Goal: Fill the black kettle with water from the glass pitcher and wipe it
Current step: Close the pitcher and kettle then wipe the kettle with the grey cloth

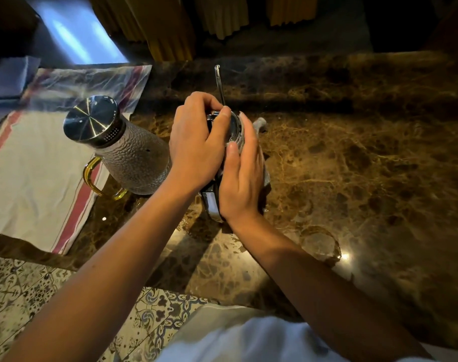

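The black kettle (211, 202) stands on the brown marble counter (353, 165), mostly hidden under both hands; its shiny lower side and its lid rim (235, 126) show. My left hand (196, 147) grips the kettle's top from the left. My right hand (242, 178) lies flat against its right side, pressing a grey cloth (259, 124) that peeks out behind and below the fingers. A thin glass rod (219, 84) sticks up behind the kettle. The textured glass pitcher (134, 155) with steel lid and amber handle stands just left of my left hand.
A white towel with red stripes (40, 173) lies under and left of the pitcher. A crinkled plastic sheet (92, 82) and folded blue cloth (11, 77) sit at the back left. Yellow curtains (170, 27) hang behind. Patterned floor tiles (26, 288) show below the counter's near edge.
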